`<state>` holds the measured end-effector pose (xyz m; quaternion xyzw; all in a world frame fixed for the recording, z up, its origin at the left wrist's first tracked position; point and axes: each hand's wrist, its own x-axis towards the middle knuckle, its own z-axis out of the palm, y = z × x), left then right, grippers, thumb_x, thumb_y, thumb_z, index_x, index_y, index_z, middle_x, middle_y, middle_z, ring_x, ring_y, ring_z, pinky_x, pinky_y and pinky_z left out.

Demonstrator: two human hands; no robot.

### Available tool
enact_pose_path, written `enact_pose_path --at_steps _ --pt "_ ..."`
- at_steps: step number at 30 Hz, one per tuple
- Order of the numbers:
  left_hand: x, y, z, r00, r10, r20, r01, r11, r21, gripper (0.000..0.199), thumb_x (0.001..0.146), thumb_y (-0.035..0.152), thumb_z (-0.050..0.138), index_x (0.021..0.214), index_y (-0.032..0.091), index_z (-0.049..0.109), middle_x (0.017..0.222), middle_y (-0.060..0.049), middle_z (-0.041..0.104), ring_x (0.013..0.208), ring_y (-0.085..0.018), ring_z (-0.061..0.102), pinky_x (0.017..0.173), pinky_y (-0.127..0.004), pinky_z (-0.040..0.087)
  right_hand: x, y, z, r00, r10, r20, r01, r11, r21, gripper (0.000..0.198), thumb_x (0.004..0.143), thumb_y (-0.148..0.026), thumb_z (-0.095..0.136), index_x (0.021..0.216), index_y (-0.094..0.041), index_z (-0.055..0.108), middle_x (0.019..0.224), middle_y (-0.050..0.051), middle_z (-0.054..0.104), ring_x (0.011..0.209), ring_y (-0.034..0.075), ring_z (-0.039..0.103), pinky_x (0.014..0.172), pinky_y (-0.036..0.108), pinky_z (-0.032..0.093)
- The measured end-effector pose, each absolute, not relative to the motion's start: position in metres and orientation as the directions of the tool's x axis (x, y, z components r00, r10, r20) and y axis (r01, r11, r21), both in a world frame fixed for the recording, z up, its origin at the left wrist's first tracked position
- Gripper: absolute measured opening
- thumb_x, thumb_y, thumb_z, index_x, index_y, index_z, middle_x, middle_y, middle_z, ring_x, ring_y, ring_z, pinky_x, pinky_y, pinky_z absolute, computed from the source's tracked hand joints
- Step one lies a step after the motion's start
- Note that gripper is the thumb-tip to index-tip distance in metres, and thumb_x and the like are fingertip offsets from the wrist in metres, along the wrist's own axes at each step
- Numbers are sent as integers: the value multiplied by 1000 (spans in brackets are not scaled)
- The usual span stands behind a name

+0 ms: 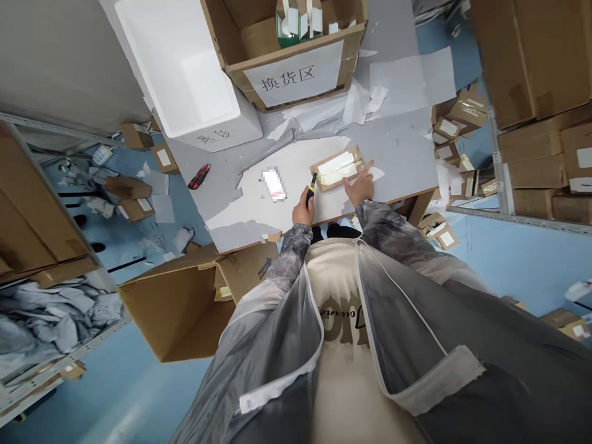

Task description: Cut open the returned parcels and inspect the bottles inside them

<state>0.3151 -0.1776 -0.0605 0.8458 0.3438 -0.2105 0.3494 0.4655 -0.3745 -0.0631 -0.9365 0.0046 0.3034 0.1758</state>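
A small flat cardboard parcel point(337, 168) with clear tape and a white label lies on the grey table point(402, 145). My left hand point(303, 213) is shut on a black and yellow utility knife point(313, 187) whose tip touches the parcel's left end. My right hand point(359, 185) rests flat with spread fingers against the parcel's near right edge, steadying it.
A red and black cutter point(199, 176) and a blurred label point(274, 185) lie on the table. A white foam box point(185, 74) and a labelled carton point(289, 49) stand at the back. An open carton point(180, 308) sits on the floor at left; shelves with boxes flank both sides.
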Motion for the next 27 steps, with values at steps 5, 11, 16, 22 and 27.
enact_pose_path --at_steps 5,11,16,22,27 --pt "307 -180 -68 654 504 -564 755 -478 449 76 135 67 48 201 30 53 162 -17 89 134 -43 90 120 -52 71 499 -370 -70 761 555 -335 448 -824 -347 60 134 -32 37 174 -17 78 205 14 49 197 41 25 161 68 29" --pt "321 -183 -68 634 486 -602 769 -478 424 70 136 44 48 203 26 50 158 -17 91 136 -41 90 122 -48 69 547 -353 -81 525 706 -476 601 -703 -380 50 128 -37 67 175 -24 78 211 6 41 200 41 16 163 74 9" --pt "335 -193 -62 631 494 -598 769 -497 401 70 135 48 53 200 23 56 150 -21 92 136 -43 89 121 -48 66 547 -354 -70 485 688 -540 636 -701 -322 55 133 -34 63 183 -12 66 210 20 36 193 36 14 156 70 19" --pt "334 -216 -51 619 461 -636 766 -532 360 77 134 50 50 204 19 45 127 -25 94 124 -43 90 114 -44 64 543 -368 -81 483 735 -475 715 -645 -270 69 129 -43 73 191 -16 61 212 23 31 195 48 21 155 82 17" --pt "296 -231 -41 607 305 -734 705 -634 319 70 128 38 65 197 26 60 134 -24 93 127 -41 90 118 -47 66 547 -363 -86 488 723 -488 721 -650 -242 81 125 -51 74 196 -18 54 209 26 35 192 53 25 151 87 22"
